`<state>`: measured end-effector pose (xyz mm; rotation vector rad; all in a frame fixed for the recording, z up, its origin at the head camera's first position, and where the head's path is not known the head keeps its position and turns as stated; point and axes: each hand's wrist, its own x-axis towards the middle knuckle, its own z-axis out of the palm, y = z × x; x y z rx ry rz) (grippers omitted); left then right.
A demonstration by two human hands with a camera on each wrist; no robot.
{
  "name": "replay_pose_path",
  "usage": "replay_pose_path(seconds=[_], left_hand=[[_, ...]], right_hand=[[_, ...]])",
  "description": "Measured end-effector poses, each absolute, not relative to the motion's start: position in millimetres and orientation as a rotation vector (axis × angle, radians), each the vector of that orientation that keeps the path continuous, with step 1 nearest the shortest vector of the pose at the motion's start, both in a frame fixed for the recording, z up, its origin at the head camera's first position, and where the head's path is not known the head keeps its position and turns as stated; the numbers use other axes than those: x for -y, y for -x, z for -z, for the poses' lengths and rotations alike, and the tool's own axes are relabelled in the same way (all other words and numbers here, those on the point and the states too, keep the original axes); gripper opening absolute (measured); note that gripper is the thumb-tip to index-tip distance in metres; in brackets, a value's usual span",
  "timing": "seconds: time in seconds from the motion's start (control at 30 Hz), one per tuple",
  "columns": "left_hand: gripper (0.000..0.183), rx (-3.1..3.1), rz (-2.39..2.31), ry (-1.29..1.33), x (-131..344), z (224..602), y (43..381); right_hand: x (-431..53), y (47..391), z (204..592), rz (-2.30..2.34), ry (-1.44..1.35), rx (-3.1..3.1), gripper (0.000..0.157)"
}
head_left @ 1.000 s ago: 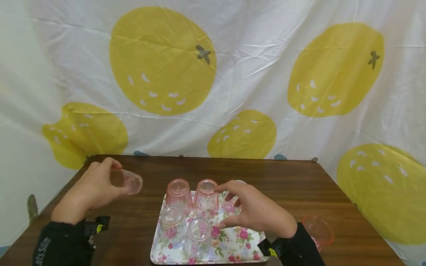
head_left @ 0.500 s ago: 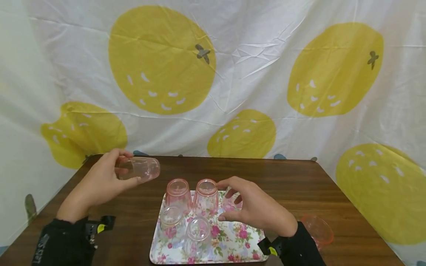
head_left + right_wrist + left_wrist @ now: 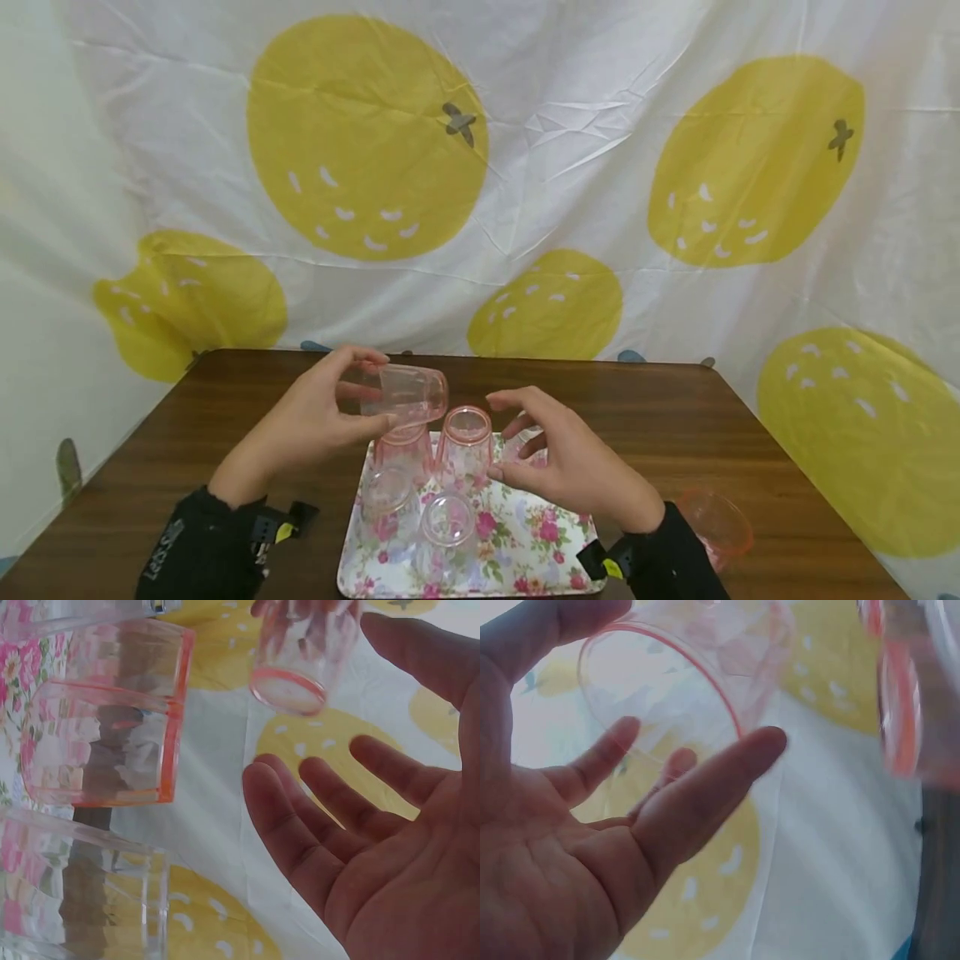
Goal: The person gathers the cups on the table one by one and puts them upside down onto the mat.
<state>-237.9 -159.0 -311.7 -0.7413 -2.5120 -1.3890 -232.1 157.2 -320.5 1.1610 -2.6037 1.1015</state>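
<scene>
My left hand (image 3: pixel 292 429) holds a pink-tinted drinking glass (image 3: pixel 416 393) by its rim end, between thumb and fingers. The glass lies nearly on its side in the air, base pointing right, over the back left of the floral tray (image 3: pixel 517 550). On the tray stand two upside-down pink glasses (image 3: pixel 467 454) at the back and two upside-down clear glasses (image 3: pixel 448 533) in front. My right hand (image 3: pixel 581 467) hovers over the tray, fingers apart and bent, thumb beside the right pink glass. In the right wrist view nothing lies in the right hand (image 3: pixel 397 870).
Behind my right hand another glass (image 3: pixel 534 446) on the tray is partly hidden. A pink glass with an orange-red rim (image 3: pixel 716 525) is on the wooden table (image 3: pixel 630 408) at right, partly behind the sleeve. A lemon-print cloth (image 3: pixel 555 192) hangs behind the table.
My left hand has carried the pink glass rightward from the table's left side to above the tray, its base turning to the right. My right hand has barely moved.
</scene>
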Motion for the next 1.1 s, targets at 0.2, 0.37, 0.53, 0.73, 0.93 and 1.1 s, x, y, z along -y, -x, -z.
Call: replay_pose_path(seconds=[0.2,0.37,0.53,0.73,0.93,1.1], left_hand=[[0.058,2.407,1.547,0.897,137,314,240],[0.058,2.35,1.634,0.885,128,316,239],[0.059,2.314,1.733,0.871,121,318,239],[0.059,2.306,1.793,0.899,114,319,235],[0.059,2.275,1.784,0.945,109,321,235],[0.058,2.233,1.798,0.993,106,324,236]], right_hand=[[-155,237,322,-1.18,-1.112,2.564,0.068],[-153,239,324,-1.255,-1.096,2.517,0.074],[-151,240,327,-1.35,-1.076,2.464,0.075],[-147,241,330,-1.448,-1.1,2.395,0.067],[-149,243,330,-1.545,-1.123,2.368,0.061],[-153,245,329,-1.727,-1.149,2.312,0.053]])
